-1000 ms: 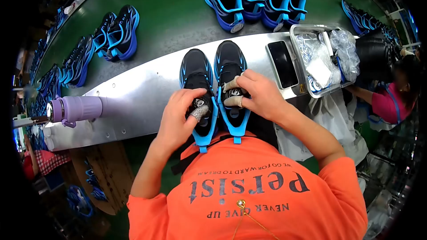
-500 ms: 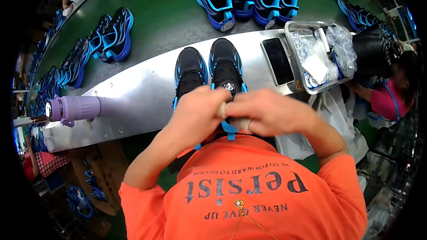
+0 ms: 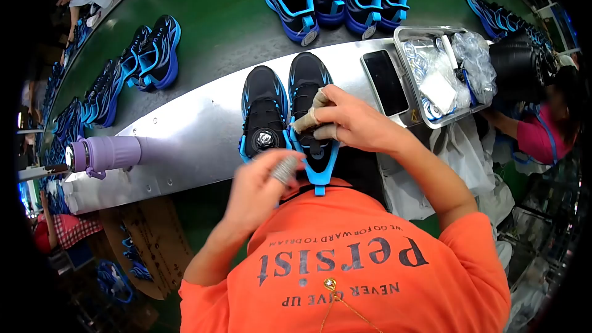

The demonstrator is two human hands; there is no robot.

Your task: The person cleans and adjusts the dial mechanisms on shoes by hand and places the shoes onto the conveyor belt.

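Two black shoes with blue trim stand side by side on the metal ledge, toes away from me. My right hand, with covers on several fingers, has its fingertips pressed together on the tongue of the right shoe; what they pinch there is hidden. Blurred by motion, my left hand is over the heel end of the left shoe, a silvery wrap round one finger. A round dial shows on the left shoe's tongue, just above that hand.
A phone lies right of the shoes, beside a clear bin of small plastic-wrapped parts. A purple bottle lies at the left. More shoes stand on the green belt. People are at both sides.
My hands, together over the right shoe half a second ago, have separated. The left moved left and down; the right rests on the right shoe's tongue. The left shoe's dial is uncovered.
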